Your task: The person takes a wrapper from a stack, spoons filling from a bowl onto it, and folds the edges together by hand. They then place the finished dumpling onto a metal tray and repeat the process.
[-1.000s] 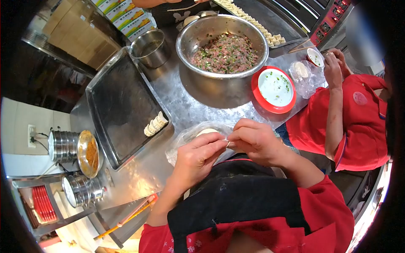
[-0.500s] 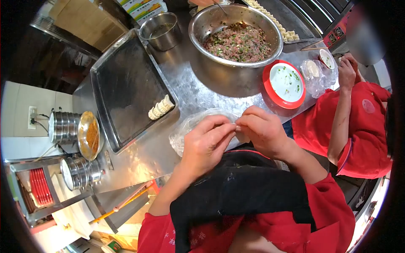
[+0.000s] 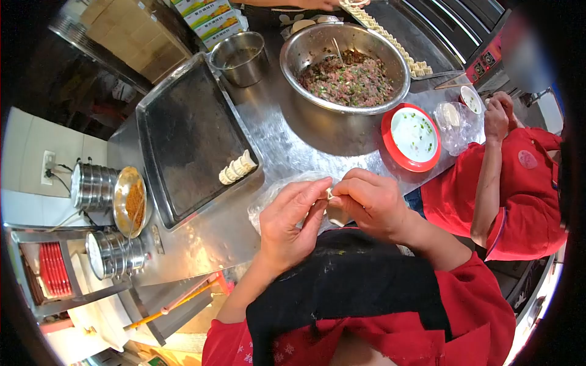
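Between my fingertips, above the front edge of the metal table, is a small pale piece of dough [image 3: 329, 194], mostly covered by the fingers. My left hand [image 3: 293, 216] pinches it from one side and my right hand [image 3: 372, 204] from the other. Behind my hands lies a clear plastic bag [image 3: 262, 204], its contents hidden. A short row of pleated dumplings [image 3: 238, 168] sits at the near right corner of a dark tray [image 3: 189, 134]. Farther back, a large steel bowl [image 3: 287, 58] holds minced filling with green bits and a utensil.
A red-rimmed white bowl [image 3: 387, 135] stands right of the steel bowl, beside another plastic bag [image 3: 455, 131]. A steel pot [image 3: 245, 68] is at the back. At right, a co-worker in red [image 3: 525, 201] works; another person's hand [image 3: 314, 5] shows at the top. Steel canisters [image 3: 97, 186] stand left.
The view has shifted, so the table items appear lower. My hands have turned slightly, and more of the pale dough shows between them. Another person's hand and arm have appeared at the top.
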Available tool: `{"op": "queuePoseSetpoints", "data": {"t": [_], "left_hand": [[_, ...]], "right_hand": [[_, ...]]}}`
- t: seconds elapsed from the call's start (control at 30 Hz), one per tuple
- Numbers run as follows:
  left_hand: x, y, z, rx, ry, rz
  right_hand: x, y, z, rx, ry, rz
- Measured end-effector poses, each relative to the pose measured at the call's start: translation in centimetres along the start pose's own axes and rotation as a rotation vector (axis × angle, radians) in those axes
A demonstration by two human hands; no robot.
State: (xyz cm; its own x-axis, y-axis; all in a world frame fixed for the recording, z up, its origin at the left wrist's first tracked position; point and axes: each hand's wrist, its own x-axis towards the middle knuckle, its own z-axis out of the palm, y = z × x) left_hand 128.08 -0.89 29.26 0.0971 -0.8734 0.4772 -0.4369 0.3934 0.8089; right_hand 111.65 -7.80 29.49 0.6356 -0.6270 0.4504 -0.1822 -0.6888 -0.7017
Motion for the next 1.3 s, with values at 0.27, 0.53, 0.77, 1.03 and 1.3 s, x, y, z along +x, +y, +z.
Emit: {"op": "queuePoseSetpoints", "data": {"t": [0.27, 0.53, 0.77, 1.03, 1.3], "left_hand": [[0.0, -1.1, -0.8, -0.057, -0.158, 0.059], [-0.5, -1.7, -0.9, -0.715, -0.385, -0.654], [-0.2, -2.6, -1.0, -0.691, -0.487, -0.715], [0.4, -2.4, -0.9, -0.591, -0.075, -0.541], [-0.5, -2.9, -0.1, -0.543, -0.012, -0.444]], "right_hand": [[0.5, -0.4, -0.3, 0.001, -0.036, -0.004], [1.2, -0.9, -0.6, -0.044, -0.017, -0.038], [1.2, 0.2, 0.2, -0.046, -0.045, -0.040], [1.1, -0.7, 1.1, -0.051, 0.154, 0.104], [1.2, -0.4, 2.6, -0.233, 0.084, -0.049]]}}
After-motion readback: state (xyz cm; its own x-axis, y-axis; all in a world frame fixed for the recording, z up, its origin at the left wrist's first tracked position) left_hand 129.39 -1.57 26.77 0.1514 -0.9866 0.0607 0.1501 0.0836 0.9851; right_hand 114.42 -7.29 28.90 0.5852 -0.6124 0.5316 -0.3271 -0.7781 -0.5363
